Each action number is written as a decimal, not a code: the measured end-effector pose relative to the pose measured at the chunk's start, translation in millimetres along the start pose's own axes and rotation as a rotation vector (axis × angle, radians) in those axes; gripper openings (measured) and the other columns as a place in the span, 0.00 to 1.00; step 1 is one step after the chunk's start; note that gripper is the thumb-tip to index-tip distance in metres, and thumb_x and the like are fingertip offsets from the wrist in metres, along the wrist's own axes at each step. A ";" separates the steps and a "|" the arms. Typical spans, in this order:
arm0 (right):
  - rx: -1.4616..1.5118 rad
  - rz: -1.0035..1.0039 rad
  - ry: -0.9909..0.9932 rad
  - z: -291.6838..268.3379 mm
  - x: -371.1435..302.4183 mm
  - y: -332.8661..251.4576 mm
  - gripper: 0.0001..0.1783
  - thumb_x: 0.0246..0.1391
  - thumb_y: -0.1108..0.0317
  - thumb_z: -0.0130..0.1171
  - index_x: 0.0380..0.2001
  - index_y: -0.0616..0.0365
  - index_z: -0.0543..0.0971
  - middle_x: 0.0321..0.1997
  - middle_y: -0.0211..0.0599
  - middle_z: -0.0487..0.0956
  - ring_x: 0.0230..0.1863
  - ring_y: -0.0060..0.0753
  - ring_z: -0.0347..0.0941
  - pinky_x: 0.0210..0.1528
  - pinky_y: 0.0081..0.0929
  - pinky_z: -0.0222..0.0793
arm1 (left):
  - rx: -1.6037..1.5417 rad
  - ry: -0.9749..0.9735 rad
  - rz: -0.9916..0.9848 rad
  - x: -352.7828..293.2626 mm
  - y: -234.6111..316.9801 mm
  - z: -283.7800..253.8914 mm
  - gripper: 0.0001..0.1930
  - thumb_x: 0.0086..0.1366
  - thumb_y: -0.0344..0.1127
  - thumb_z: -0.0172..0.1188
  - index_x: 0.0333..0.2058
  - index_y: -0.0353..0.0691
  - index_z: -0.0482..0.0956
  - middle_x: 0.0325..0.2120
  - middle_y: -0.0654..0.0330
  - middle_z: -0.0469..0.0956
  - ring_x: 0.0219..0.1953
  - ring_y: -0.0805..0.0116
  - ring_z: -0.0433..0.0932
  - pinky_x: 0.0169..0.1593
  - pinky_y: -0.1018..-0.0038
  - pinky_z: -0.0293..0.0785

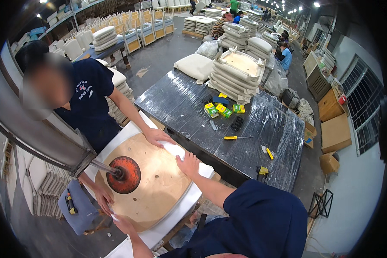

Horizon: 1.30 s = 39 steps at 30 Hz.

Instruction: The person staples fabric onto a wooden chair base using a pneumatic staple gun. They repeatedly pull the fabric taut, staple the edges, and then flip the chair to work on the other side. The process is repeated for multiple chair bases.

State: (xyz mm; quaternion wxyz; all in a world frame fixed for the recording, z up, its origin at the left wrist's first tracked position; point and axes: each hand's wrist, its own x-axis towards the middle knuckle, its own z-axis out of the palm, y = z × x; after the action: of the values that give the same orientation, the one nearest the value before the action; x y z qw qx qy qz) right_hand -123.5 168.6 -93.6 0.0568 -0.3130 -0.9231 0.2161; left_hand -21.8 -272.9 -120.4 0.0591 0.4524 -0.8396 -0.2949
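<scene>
A plywood seat panel (167,189) with small holes lies under a round red-and-black press disc (124,175) on a metal rod. White cover material (173,148) spreads beneath the panel and shows around its edge. My right hand (188,165) grips the folded-up white material at the panel's far right edge. At the near left edge my left hand (124,225) pinches the same material, its fingertips partly hidden. A co-worker across the panel has one hand (158,136) on the material beside my right hand and the other (103,199) just beyond my left.
A press arm (51,129) crosses the left side. The dark film-wrapped table (176,103) holds stacked seat pads (234,77), small yellow-green boxes (224,110) and a yellow-handled screwdriver (231,138). Stacked white pads (47,185) and a blue-grey padded stool (79,206) stand left.
</scene>
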 end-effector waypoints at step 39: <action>-0.073 -0.099 0.004 9.0 6.1 -5.1 0.36 0.61 0.37 0.50 0.52 0.62 0.75 0.48 0.51 0.78 0.52 0.55 0.74 0.51 0.54 0.67 | -0.015 0.054 -0.078 -14.2 19.3 -10.1 0.36 0.72 0.62 0.41 0.63 0.35 0.68 0.56 0.42 0.74 0.59 0.42 0.72 0.61 0.54 0.66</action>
State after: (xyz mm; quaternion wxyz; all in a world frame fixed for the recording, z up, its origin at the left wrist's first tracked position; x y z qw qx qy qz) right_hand -133.3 165.5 -99.6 0.0576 -0.2694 -0.9445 0.1788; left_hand -23.8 -258.0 -99.2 0.0735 0.4919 -0.8173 -0.2910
